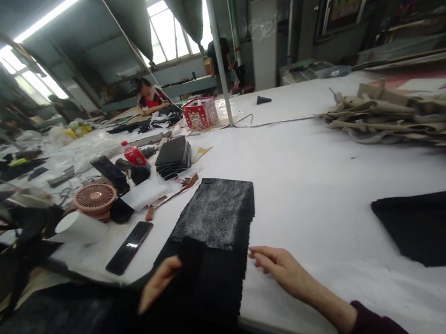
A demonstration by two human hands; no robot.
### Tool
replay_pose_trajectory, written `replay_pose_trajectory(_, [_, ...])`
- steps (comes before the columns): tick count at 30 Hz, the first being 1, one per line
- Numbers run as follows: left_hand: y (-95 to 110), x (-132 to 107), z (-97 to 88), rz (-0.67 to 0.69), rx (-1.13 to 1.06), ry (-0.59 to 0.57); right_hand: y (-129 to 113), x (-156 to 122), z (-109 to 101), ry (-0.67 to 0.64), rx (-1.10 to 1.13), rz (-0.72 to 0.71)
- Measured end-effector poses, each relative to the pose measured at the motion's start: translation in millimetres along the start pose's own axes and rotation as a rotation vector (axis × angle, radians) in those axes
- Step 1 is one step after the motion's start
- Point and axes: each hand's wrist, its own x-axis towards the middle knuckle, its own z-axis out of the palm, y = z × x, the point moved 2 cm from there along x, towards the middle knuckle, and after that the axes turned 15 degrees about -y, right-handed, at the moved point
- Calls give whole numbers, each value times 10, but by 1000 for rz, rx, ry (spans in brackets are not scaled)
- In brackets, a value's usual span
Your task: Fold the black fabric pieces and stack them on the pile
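Observation:
A thick stack of black fabric pieces [215, 229] lies on the white table [312, 176] in front of me, its top dusted grey. My left hand [159, 282] rests against the stack's near left side, thumb on the black cloth and the other fingers hidden under or behind it. My right hand [280, 270] lies flat on the table just right of the stack, fingers stretched toward its edge, holding nothing.
A black phone [129, 247], a white roll [75, 228], a pink round fan [94, 198], a red bottle [134, 154] and smaller black stacks [173, 156] sit left. Black fabric [442, 229] lies right, beige pieces [399, 113] far right. A person sits at the back.

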Motion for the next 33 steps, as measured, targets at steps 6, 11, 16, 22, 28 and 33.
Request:
replay_pose_trajectory(6, [-412,21,2013,345,427,-575,101,-639,-789,108,583,297])
replay_pose_trajectory(11, [-613,156,2448,472,859,-775,218,-1000,-1203,158,270,448])
replay_pose_trajectory(16, [-657,559,2134,425,1264,-617,319,-979,-1206,242,-78,400])
replay_pose_trajectory(22, [-740,737,2115,479,1345,-618,349,-749,-990,483,-635,351])
replay_pose_trajectory(28, [-666,927,2044,513,1417,-614,533,-699,-734,714,-984,217])
replay_pose_trajectory(33, [-672,1030,1981,573,1431,-605,607,-710,-666,756,-1168,52])
